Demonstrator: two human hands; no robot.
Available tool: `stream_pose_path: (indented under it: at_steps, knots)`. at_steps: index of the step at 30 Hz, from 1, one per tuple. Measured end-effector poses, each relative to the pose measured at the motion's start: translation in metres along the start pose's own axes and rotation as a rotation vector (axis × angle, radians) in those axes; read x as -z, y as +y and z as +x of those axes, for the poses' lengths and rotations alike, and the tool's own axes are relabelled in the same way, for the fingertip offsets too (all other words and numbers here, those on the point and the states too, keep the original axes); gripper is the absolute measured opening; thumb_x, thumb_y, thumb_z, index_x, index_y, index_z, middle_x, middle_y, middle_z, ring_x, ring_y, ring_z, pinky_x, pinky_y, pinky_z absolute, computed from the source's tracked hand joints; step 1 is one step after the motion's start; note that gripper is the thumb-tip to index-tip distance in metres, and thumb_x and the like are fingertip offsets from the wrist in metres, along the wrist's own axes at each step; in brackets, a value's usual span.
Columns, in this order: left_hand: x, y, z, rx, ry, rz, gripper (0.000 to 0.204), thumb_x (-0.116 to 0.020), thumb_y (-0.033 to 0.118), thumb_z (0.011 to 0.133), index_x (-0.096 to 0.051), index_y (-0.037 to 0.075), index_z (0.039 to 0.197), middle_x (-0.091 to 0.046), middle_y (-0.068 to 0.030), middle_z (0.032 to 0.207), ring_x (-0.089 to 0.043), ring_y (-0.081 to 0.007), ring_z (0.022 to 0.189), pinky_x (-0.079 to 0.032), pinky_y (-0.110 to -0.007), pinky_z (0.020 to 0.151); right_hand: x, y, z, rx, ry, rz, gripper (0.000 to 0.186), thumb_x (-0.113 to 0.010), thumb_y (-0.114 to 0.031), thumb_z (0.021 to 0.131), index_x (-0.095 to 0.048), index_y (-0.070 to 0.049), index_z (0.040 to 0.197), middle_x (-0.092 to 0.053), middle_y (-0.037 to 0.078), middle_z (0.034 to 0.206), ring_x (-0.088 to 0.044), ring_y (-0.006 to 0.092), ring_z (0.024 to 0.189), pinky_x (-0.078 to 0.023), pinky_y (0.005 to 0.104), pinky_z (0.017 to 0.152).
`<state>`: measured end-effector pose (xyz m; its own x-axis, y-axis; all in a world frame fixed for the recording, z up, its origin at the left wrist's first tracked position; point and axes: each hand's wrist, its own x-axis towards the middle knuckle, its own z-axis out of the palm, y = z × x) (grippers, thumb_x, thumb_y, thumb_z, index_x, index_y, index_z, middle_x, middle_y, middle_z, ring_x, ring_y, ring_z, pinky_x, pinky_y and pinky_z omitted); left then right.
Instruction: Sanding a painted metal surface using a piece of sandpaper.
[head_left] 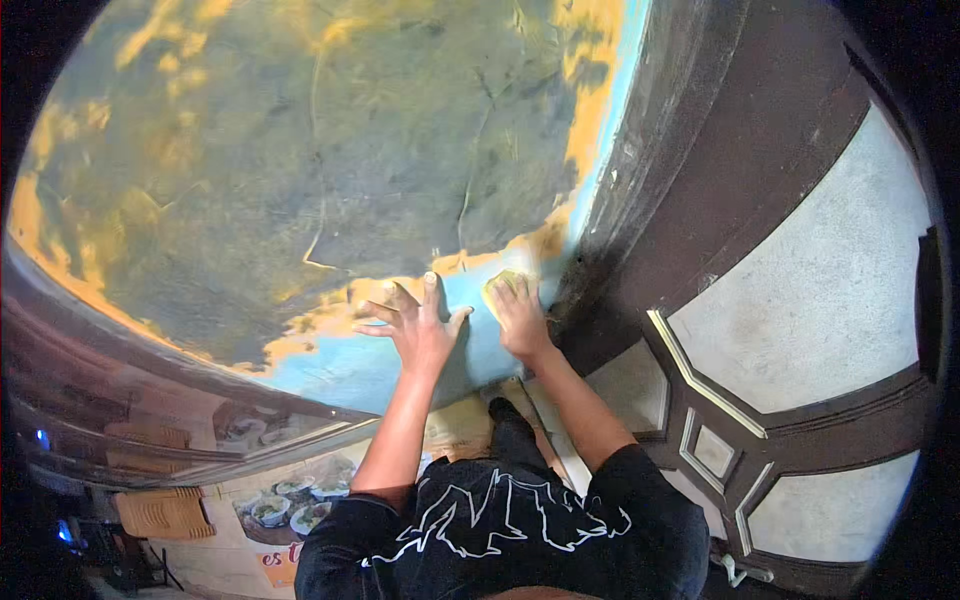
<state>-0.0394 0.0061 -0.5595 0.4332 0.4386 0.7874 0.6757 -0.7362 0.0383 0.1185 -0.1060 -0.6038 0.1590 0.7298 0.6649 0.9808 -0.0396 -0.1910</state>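
My right hand (520, 318) lies over a yellow pad (493, 294), its fingers bent and close together, pressing it, as far as I can tell, to the panel (380, 140); how much my thumb grips I can't tell. My left hand (420, 325) is spread wide, fingers fanned and thumb out, with nothing in it, its tips seemingly braced on the panel just beside. I take this to be the rubbing step, worked along the panel's lower right corner. The next move, I'd judge, calls for steady, even pressure, the pad kept flat, and strokes along the edge without my knuckles catching the dark trim (640, 170) on the right. The panel stands before me, filling the upper left of my view. Its broad middle is a cloudy grey-green with thin crack-like lines, ringed by a ragged orange fringe (300, 325), then a smooth pale blue band (345, 370) below and up the right side. The pad sits on the blue, near the fringe, by a whitish, hazy patch (520, 256).
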Motion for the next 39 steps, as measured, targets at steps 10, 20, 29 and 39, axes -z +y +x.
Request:
stream_pose_path:
  at_steps: [10, 20, 29, 39]
  knots:
    - [-0.001, 0.0, -0.004, 0.023, -0.004, -0.002, 0.117, -0.076, 0.067, 0.057, -0.014, 0.035, 0.152, 0.02, -0.0208, 0.155, 0.029, -0.0579, 0.131, 0.019, -0.079, 0.087, -0.007, 0.034, -0.014, -0.096, 0.063, -0.015, 0.051, -0.048, -0.002, 0.077, -0.05, 0.007, 0.127, -0.044, 0.023, 0.137, -0.033, 0.0503, 0.129, -0.024, 0.0642, 0.106]
    - [-0.002, -0.001, -0.006, 0.03, 0.01, -0.045, 0.119, -0.077, 0.065, 0.058, -0.012, 0.034, 0.152, 0.022, -0.0206, 0.154, 0.03, -0.0592, 0.13, 0.018, -0.081, 0.086, 0.015, 0.019, 0.005, -0.148, 0.177, 0.116, 0.059, -0.047, 0.002, 0.073, -0.043, 0.008, 0.131, -0.037, 0.028, 0.141, -0.026, 0.0531, 0.133, -0.019, 0.064, 0.109]
    - [0.003, -0.003, -0.007, 0.017, -0.047, -0.009, 0.109, -0.075, 0.064, 0.063, -0.02, 0.034, 0.151, 0.019, -0.019, 0.156, 0.027, -0.0602, 0.13, 0.017, -0.08, 0.086, -0.004, 0.015, 0.006, -0.193, 0.234, 0.073, 0.054, -0.049, 0.001, 0.076, -0.045, 0.01, 0.129, -0.038, 0.029, 0.14, -0.028, 0.0539, 0.132, -0.021, 0.0655, 0.107]
    - [0.02, -0.031, -0.022, -0.015, -0.13, 0.021, 0.085, -0.075, 0.054, 0.069, -0.044, 0.018, 0.14, -0.002, -0.0076, 0.16, 0.018, -0.0445, 0.142, 0.013, -0.07, 0.103, 0.002, -0.006, 0.007, -0.041, 0.281, 0.097, 0.061, -0.051, 0.0, 0.072, -0.044, 0.008, 0.131, -0.036, 0.026, 0.143, -0.027, 0.0528, 0.132, -0.02, 0.0657, 0.108]
